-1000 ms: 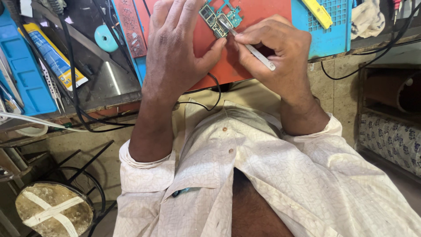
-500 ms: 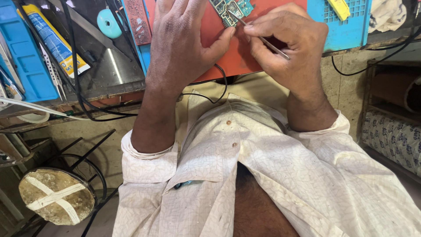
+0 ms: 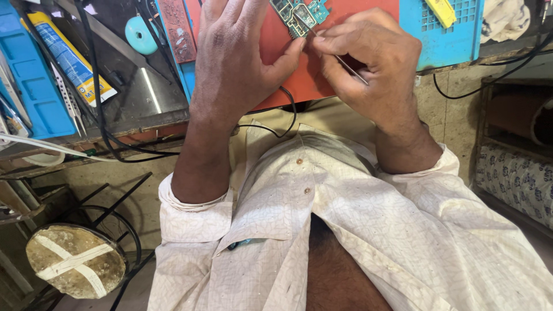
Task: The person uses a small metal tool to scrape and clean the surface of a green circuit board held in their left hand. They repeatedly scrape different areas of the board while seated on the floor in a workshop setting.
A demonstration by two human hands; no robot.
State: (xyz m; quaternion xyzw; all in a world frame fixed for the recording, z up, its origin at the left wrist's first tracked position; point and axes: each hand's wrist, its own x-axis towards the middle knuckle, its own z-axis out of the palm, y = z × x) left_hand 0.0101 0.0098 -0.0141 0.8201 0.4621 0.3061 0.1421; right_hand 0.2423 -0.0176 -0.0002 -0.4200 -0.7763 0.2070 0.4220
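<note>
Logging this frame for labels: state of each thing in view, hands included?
left hand: flat on the red mat, thumb against the circuit board
right hand: pinching a thin metal tool
circuit board: lying on the mat, partly cut off by the frame
metal tool: tilted, tip toward the board
red mat: flat on the bench
tube: lying flat

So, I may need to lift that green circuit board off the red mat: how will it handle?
The circuit board looks thin and flat, so probably light and stiff. Its exposed small parts suggest it is fragile; grip it by the edges.
</note>
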